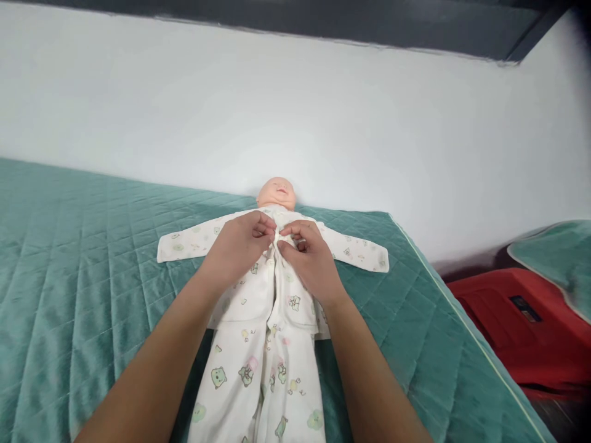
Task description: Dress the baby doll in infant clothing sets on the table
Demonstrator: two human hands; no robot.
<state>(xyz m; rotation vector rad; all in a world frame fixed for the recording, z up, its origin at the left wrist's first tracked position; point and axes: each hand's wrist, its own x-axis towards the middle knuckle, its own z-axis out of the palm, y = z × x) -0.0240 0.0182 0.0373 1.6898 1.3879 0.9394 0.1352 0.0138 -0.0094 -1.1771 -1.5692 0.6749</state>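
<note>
A baby doll (277, 193) lies on its back, its head near the wall. It wears a white printed jacket (252, 301) with both sleeves spread out, over white printed trousers (290, 369). At the upper chest, my left hand (244, 243) pinches one front edge of the jacket. My right hand (308, 249) pinches the facing edge just beside it, the fingertips of both hands almost touching. Below the hands the jacket's front opening shows a narrow gap. Any fastener between the fingers is too small to make out.
A green quilted cover (92, 271) lies under the doll, its piped edge running down the right side. Beyond that edge stands a red plastic object (503, 326) with green cloth (558, 258) over it. A white wall (323, 111) rises behind.
</note>
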